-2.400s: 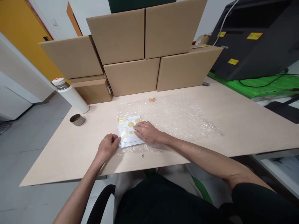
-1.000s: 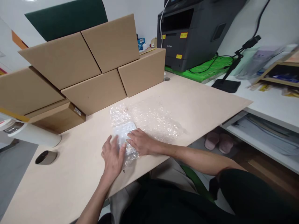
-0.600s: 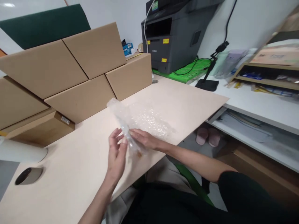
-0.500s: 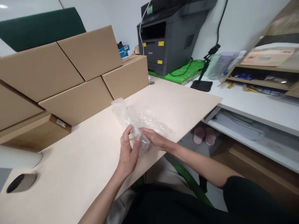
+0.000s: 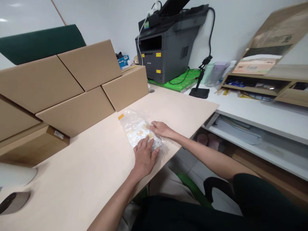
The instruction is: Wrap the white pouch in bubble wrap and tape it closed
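A flat packet in clear bubble wrap lies on the table, with a whitish sheet with tan round marks showing through. An orange strip sits at its far left corner. My left hand rests palm down on the packet's near part, fingers spread, thumb out to the right. At the right side of the packet, my right hand lies on the wrap with its fingers pointing left; its fingertips touch the upper surface. What is under both palms is hidden.
Cardboard boxes are stacked along the table's far left side. A grey cylinder and a white roll lie at the left. Behind stand a printer and a black stand. The table's edge runs close on the right.
The wrap, bunched up between both hands before, now lies flat on the table. My left hand has opened and come down onto it; my right hand has shifted slightly up and right.
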A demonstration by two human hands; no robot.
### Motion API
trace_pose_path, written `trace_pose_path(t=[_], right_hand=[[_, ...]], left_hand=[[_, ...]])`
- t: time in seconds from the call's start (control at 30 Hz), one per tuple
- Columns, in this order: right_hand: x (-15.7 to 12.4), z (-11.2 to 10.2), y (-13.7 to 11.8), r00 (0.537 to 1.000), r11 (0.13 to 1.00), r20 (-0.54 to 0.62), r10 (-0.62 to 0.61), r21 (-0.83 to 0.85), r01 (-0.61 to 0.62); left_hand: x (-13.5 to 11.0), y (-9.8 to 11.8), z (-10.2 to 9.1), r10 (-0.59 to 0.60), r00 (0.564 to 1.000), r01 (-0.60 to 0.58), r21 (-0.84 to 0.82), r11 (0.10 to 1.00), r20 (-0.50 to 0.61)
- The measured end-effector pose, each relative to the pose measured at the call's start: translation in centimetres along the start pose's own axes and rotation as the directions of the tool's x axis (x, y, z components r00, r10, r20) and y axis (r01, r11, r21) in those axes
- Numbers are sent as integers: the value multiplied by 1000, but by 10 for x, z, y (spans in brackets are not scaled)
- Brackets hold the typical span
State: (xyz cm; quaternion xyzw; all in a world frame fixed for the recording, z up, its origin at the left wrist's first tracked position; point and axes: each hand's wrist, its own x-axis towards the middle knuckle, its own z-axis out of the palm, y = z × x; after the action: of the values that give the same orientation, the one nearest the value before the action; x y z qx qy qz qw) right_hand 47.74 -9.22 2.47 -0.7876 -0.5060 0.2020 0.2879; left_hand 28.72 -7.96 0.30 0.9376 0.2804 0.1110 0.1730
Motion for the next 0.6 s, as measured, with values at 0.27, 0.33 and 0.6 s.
trace_pose_path(t=[0.27, 0.33, 0.6], right_hand=[[10, 25, -31, 930, 541, 366, 24, 778, -320], [2, 26, -33, 900, 456, 433, -48, 811, -366], [-43, -5, -45, 713, 435, 491, -500, 855, -284]], left_hand=[[-17, -19, 2, 126, 975, -163, -207, 965, -180], [-22, -27, -11, 102, 960, -160, -211, 964, -262], [-48, -71, -101, -85, 993, -3, -742, 671, -82]])
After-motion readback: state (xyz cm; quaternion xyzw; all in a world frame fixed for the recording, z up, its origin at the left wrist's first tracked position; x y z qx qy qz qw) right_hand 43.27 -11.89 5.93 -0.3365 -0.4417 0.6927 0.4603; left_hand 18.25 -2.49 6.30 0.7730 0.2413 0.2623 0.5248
